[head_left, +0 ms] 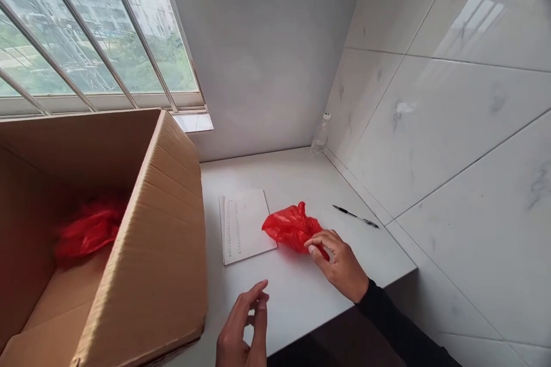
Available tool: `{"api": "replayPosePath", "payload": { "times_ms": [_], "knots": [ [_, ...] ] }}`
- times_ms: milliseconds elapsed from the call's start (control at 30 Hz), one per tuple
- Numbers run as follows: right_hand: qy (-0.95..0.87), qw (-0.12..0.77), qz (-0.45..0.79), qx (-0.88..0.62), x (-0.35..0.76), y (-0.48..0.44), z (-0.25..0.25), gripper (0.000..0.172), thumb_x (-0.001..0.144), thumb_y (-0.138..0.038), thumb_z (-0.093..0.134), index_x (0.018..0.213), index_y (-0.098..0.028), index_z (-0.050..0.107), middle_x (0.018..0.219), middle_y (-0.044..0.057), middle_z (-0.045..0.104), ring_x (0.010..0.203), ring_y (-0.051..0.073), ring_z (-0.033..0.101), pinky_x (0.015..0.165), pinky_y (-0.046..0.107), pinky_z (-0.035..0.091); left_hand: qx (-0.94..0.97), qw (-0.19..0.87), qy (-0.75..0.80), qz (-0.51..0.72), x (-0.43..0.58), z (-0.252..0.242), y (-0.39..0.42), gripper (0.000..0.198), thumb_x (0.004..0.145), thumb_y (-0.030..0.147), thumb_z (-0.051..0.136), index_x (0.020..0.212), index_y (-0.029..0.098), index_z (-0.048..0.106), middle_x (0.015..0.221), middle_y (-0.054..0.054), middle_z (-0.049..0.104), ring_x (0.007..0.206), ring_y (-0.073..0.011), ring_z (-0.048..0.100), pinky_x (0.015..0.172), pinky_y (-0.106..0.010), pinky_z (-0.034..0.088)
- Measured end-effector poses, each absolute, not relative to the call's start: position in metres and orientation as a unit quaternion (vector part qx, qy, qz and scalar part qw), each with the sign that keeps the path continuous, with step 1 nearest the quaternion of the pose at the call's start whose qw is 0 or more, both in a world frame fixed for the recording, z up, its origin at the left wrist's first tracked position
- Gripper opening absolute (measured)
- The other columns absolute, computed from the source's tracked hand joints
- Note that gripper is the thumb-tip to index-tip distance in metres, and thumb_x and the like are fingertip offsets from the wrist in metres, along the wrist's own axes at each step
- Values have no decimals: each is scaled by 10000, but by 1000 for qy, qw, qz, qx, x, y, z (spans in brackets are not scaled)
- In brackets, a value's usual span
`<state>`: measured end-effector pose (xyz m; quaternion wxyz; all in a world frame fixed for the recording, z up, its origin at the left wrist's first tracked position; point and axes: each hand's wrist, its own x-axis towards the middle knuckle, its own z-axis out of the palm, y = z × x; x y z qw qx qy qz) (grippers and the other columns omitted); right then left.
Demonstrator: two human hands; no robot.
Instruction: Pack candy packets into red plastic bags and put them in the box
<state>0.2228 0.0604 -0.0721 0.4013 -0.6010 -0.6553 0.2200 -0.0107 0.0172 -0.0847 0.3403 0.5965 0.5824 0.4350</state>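
Bent, w/ thumb & index tips almost meeting at near R side of red bag (290, 226): fingers (322, 238) of R hand (344, 266); can't tell if actually pinching. Seen thru loop of thumb & index, a bit of red film. Beyond wrist, black sleeve (396, 321), running to lower R.

On L hand (241, 327), fingers loosely curled, half-open, w/ gap btwn thumb & index; nr front edge of bench (297, 289), well apart from red bag.

Red bag: crumpled, thin, shiny, mid-bench, w/ peak sticking up at far side & L tip lapping R edge of pad (247, 226). Lying flat, pad w/ white pg up & columns of dark marks, too small to read. R of red bag, black-&-clear pen (355, 216), set diagonally nr tiled wall (451, 120). In far corner, upright clear bottle (319, 136) w/ white cap.

To L, big open-top cardboard box (172, 223); inside, 2nd red bag (88, 235), crumpled, partly in shade. Behind bench, plain grey wall (267, 51); up L, window (107, 23) w/ metal bars (86, 31), & outside, bldgs (148, 6) plus greenery (174, 66).
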Motion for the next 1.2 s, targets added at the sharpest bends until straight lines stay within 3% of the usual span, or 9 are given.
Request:
{"api": "replayPosePath", "payload": {
  "times_ms": [167, 233, 367, 533, 633, 767, 833, 1000, 1200],
  "knots": [
    [-680, 367, 297, -561, 224, 15, -62, 158, 962, -204, 544, 1027, -268, 673, 964, 15, 699, 963, 198, 608, 871, 365, 519, 788, 161, 462, 374, 6, -93, 32, 538, 964, 125, 550, 1462, 328, 525, 1441, -109, 548, 1358, -299, 485, 1063, -501, 479],
    [-675, 357, 313, -565, 226, 10, -60, 187, 949, -202, 569, 1102, -276, 646, 994, 12, 687, 966, 190, 612, 865, 352, 519, 812, 138, 438, 361, 13, -98, 40, 544, 945, 76, 563, 1442, 295, 530, 1353, -100, 614, 1314, -295, 494, 1049, -500, 475],
    [-649, 356, 341, -580, 230, 9, -54, 253, 973, -268, 573, 1221, -297, 608, 1026, 9, 670, 1004, 180, 623, 904, 346, 518, 805, 151, 443, 365, 18, -102, 47, 285, 946, 81, 580, 1163, 251, 651, 1012, -57, 676, 1025, -246, 564, 858, -398, 527],
    [-641, 361, 387, -557, 234, 13, -49, 210, 1024, -381, 517, 1156, -288, 651, 956, 1, 692, 954, 174, 650, 916, 343, 528, 799, 168, 454, 357, 19, -93, 44, 342, 941, 95, 585, 1250, 239, 621, 1048, -75, 642, 1019, -249, 543, 848, -404, 516],
    [-658, 341, 367, -562, 237, 17, -54, 274, 1055, -374, 433, 1189, -278, 651, 1056, 32, 710, 1050, 195, 654, 985, 388, 530, 804, 176, 449, 349, 21, -91, 43, 366, 921, 131, 627, 1259, 268, 650, 1009, -68, 632, 979, -252, 551, 833, -410, 507],
    [-731, 251, 294, -563, 239, 22, -69, 360, 999, -276, 517, 1357, -270, 549, 1290, 57, 666, 1263, 238, 580, 1227, 580, 299, 793, 182, 454, 363, 22, -91, 42, 198, 934, 139, 616, 1067, 258, 701, 911, -48, 639, 891, -231, 567, 779, -379, 496],
    [-746, 223, 278, -563, 238, 24, -75, 429, 969, -229, 540, 1396, -263, 510, 1251, 54, 675, 1208, 225, 613, 1251, 619, 223, 783, 189, 460, 372, 21, -90, 42, 179, 941, 135, 609, 1054, 249, 688, 899, -37, 652, 879, -219, 576, 778, -365, 497],
    [-738, 229, 270, -575, 241, 24, -78, 335, 957, -174, 504, 1272, -267, 572, 1003, 11, 693, 977, 185, 677, 1238, 638, 256, 754, 212, 482, 393, 15, -88, 38, 152, 954, 148, 605, 1049, 248, 670, 903, -15, 664, 875, -192, 600, 772, -324, 509],
    [-725, 249, 254, -590, 252, 23, -77, 293, 960, -170, 488, 1197, -288, 612, 1015, 8, 696, 989, 187, 679, 1236, 642, 270, 714, 246, 515, 405, 6, -84, 34, 113, 978, 188, 594, 1046, 258, 651, 891, 4, 619, 861, -159, 599, 744, -282, 495]
  ]
}}
